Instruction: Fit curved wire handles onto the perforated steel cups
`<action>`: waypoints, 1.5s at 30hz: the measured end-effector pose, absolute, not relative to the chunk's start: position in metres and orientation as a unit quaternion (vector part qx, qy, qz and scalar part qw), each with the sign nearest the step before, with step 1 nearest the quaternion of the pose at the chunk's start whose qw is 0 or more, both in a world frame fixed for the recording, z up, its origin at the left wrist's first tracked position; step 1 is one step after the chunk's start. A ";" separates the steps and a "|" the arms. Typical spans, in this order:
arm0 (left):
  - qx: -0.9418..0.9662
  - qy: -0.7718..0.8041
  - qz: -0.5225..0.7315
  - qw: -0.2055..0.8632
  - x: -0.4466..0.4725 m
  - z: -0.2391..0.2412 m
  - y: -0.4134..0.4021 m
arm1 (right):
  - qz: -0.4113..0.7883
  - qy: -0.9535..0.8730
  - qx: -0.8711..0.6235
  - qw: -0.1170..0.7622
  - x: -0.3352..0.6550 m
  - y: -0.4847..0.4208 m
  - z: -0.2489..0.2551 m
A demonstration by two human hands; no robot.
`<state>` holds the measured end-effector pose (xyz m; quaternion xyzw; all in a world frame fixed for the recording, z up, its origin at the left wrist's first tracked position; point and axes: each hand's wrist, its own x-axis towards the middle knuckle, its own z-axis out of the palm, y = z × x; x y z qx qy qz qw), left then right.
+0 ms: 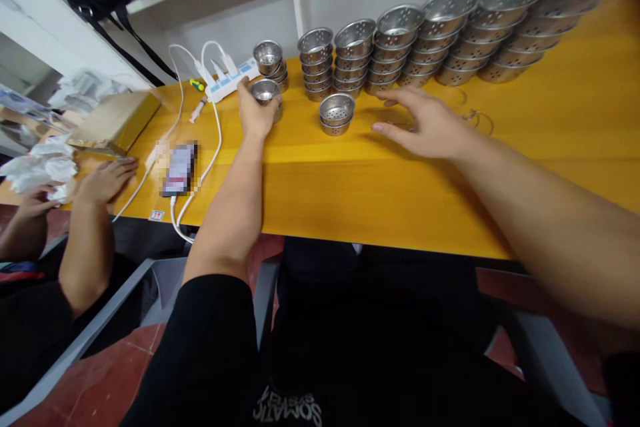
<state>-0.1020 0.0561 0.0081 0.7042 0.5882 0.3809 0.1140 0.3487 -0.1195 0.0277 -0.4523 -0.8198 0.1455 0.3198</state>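
My left hand [255, 113] grips a small perforated steel cup [265, 91] standing on the yellow table [380, 180], in front of a short stack of the same cups [270, 60]. My right hand [425, 123] hovers flat with fingers spread over thin wire rings [477, 119] lying on the table. Between my hands sits a low stack of two perforated steel bowls [337, 112]. Behind them runs a row of several taller stacks of perforated bowls [400, 47] along the wall.
A white power strip [227, 77] with cables, a phone [179, 169], a syringe and a cardboard box [117, 120] lie at the left. Another person's hands [105, 177] rest at the table's left end by crumpled paper [40, 163]. A white shelf stands above.
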 end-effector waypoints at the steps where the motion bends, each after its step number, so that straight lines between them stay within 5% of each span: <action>1: 0.717 0.570 0.382 0.118 -0.097 0.016 0.052 | 0.143 -0.820 -0.451 0.321 0.348 -0.120 0.029; 6: 0.716 0.472 0.505 0.093 -0.061 0.058 0.011 | 0.130 -0.808 -0.456 0.350 0.340 -0.132 0.046; 15: 0.898 0.228 0.377 -0.010 0.035 0.028 -0.025 | 0.170 -0.807 -0.396 0.403 0.305 -0.153 0.060; 22: 0.908 0.224 0.354 0.031 0.046 0.007 -0.016 | 0.201 -0.825 -0.385 0.362 0.300 -0.151 0.061; 29: 0.906 0.251 0.336 0.058 0.039 0.025 -0.030 | 0.177 -0.776 -0.413 0.443 0.309 -0.142 0.056; 36: 0.914 0.273 0.287 0.091 0.045 0.046 -0.051 | 0.333 -0.691 -0.467 0.440 0.310 -0.146 0.073; 45: 0.909 0.289 0.281 0.109 0.041 0.053 -0.050 | 0.337 -0.683 -0.464 0.452 0.311 -0.148 0.076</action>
